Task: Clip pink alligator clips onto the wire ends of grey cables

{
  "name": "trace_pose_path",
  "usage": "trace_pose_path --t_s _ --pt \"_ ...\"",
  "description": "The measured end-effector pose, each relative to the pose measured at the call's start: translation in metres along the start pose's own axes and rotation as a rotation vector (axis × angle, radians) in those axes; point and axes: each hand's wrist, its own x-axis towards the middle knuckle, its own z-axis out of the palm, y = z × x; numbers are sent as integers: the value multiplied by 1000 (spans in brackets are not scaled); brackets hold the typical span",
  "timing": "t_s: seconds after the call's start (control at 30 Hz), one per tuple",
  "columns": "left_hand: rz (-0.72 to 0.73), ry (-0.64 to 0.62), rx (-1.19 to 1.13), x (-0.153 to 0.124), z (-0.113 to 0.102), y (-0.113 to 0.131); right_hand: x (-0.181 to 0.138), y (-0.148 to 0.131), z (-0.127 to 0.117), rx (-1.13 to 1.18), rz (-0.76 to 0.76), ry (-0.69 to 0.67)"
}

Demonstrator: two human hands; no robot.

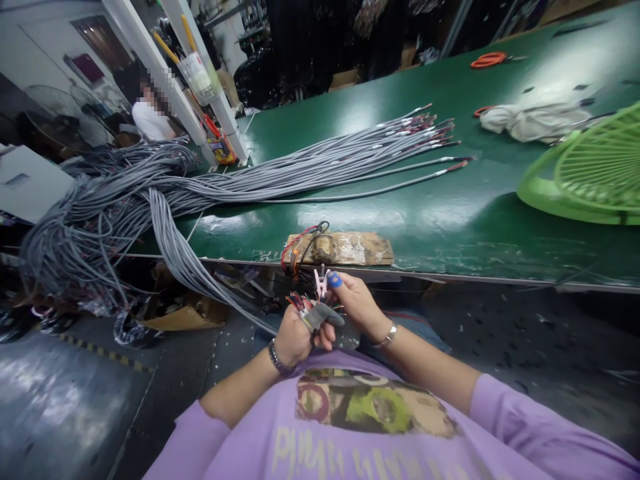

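From 10 o'clock, a strand of grey cables [187, 263] slopes down to the left hand [294, 339], whose fingers are curled closed around its end, thin coloured wires [299, 301] poking out toward 12 o'clock. Just beside those wires, at about their 2 o'clock, stands a pale pink clip [321, 285], its long axis running roughly 12 to 6. The right hand [356, 298] is nearer to the clip, which lies at 9 o'clock from its blue-wrapped fingertip [335, 279], though I cannot tell whether those fingers clamp it.
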Motion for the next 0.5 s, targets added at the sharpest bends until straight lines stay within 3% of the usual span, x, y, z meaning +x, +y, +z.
trace_pose_path --t_s 0.27,0.5 --pt "-21 18 34 4 5 -2 3 7 6 329 267 -189" --pt "-49 39 40 4 6 -5 9 15 7 389 285 -126"
